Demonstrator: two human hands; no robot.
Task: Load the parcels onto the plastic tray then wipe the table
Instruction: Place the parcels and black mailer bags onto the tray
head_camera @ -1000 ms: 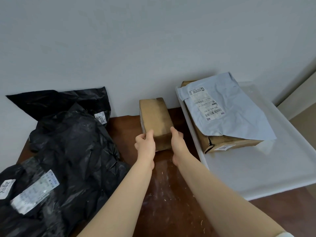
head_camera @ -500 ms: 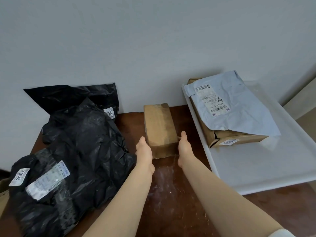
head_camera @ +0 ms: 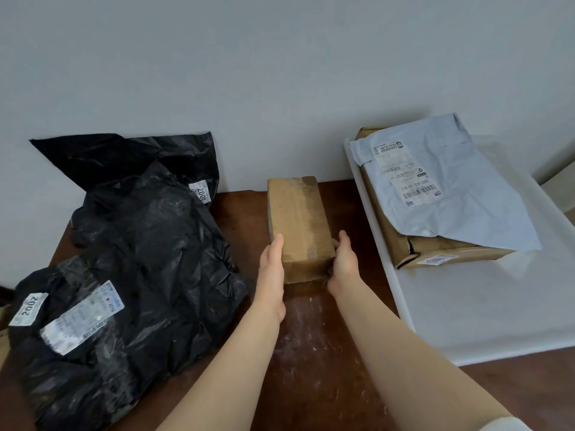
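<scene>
Two hands: your left hand and your right hand reach forward side by side over the middle of the dark brown wooden table, one at each long side of a single parcel.
Left hand: you hold the near left side of the small brown cardboard box. The thumb lies straight along its top left edge, and the other fingers go down the side, out of sight.
Right hand: you hold the near right side of the same box. The thumb points up beside the top right edge, and the fingers wrap the side below it, mostly hidden.
Box position: oblong and taped along its top, it lies lengthwise at the middle of the table's far edge, with its far end at the pale wall. It is not on the white plastic tray. You cannot tell whether its near end is lifted off the wood.
Table surface: scuffed with pale marks between your forearms.
Tray position: flat along the table's right edge, near the held box but apart from it.
Tray load: a larger flat brown cardboard box sits at the tray's far left corner. A pale blue-grey plastic mailer bag lies on top of it, printed label upward.
Left side: a large crumpled black plastic bag with two white labels fills the table's left part. A flatter black plastic bag leans on the wall behind it at the far left corner.
</scene>
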